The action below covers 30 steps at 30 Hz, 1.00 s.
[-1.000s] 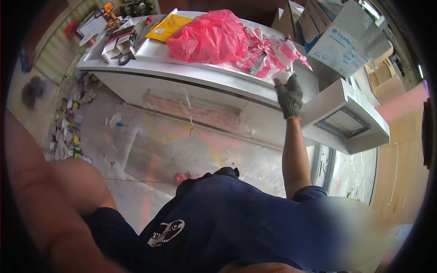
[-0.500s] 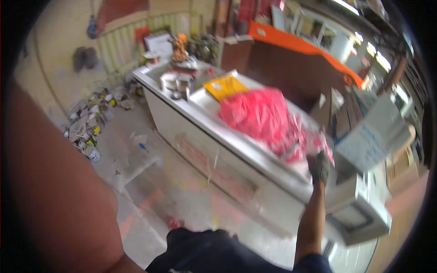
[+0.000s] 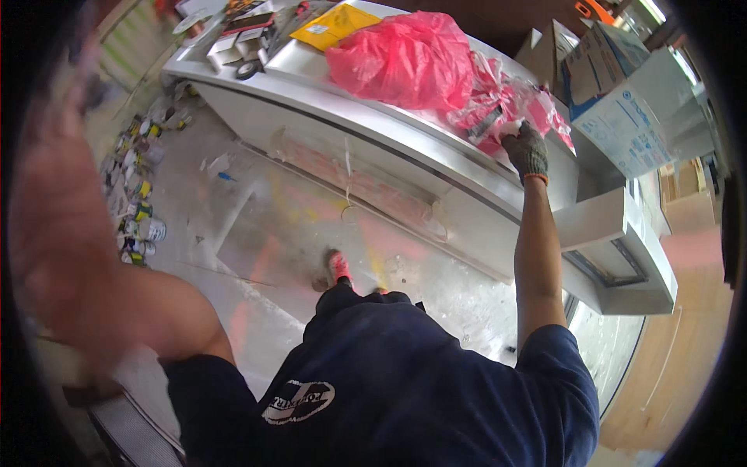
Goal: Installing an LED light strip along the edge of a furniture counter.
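Observation:
My right hand (image 3: 527,152), in a dark knitted glove with an orange cuff, reaches forward to the near right edge of a white counter (image 3: 366,117). Its fingers are curled beside a crumpled pink-and-white plastic bag (image 3: 506,93). A small dark grey strip (image 3: 486,123) lies just left of the fingertips; whatever the fingers hold is hidden. A large pink plastic bag (image 3: 405,62) rests on the counter further left. Raised close on the left, my left hand (image 3: 66,117) is smeared by motion, so its fingers cannot be made out.
A yellow envelope (image 3: 334,26) and a black tape roll (image 3: 247,70) lie on the counter's left part. Cardboard boxes (image 3: 622,124) stand at the right, above a white cabinet-like unit (image 3: 615,257). Several paint cans (image 3: 152,228) line the floor at left.
The view has tilted down, bringing my torso and shoe into sight. My left arm has swung, its forearm now raised at the left edge. My right hand stays beside the pink-and-white bag.

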Each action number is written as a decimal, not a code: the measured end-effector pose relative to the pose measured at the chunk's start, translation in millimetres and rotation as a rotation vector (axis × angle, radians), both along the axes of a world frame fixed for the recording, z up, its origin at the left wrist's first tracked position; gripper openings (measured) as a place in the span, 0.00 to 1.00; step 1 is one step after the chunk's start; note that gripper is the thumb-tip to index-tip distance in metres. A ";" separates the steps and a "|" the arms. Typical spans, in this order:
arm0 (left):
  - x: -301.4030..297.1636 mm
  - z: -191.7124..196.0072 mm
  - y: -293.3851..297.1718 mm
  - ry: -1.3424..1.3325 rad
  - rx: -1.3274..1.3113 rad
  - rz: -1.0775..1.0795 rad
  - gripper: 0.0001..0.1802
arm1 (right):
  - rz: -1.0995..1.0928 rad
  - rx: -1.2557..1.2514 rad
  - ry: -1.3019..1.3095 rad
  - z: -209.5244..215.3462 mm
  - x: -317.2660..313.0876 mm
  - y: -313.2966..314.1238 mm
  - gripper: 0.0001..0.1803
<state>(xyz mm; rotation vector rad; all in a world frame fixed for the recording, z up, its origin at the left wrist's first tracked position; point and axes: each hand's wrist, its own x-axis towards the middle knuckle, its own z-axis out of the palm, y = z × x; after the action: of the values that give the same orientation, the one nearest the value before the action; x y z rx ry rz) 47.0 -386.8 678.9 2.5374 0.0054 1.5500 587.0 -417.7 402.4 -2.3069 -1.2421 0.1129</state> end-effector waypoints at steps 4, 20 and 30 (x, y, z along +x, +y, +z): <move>16.6 -149.3 29.7 -0.044 -0.829 0.268 0.48 | -0.067 -0.080 -0.115 -26.3 14.2 -3.7 0.35; 121.7 -531.8 163.3 0.350 -1.540 0.523 0.19 | -0.335 -0.069 -0.171 18.6 -39.5 -13.8 0.43; 155.6 -596.4 163.1 0.191 -1.547 0.574 0.18 | -0.050 0.337 -0.250 -13.4 -162.5 -35.9 0.15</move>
<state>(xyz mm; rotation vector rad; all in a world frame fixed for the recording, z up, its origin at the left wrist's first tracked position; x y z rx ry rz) 202.6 -223.7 82.5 1.3477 1.4034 0.7186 424.5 -453.6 389.1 -2.0970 -1.2128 -0.3846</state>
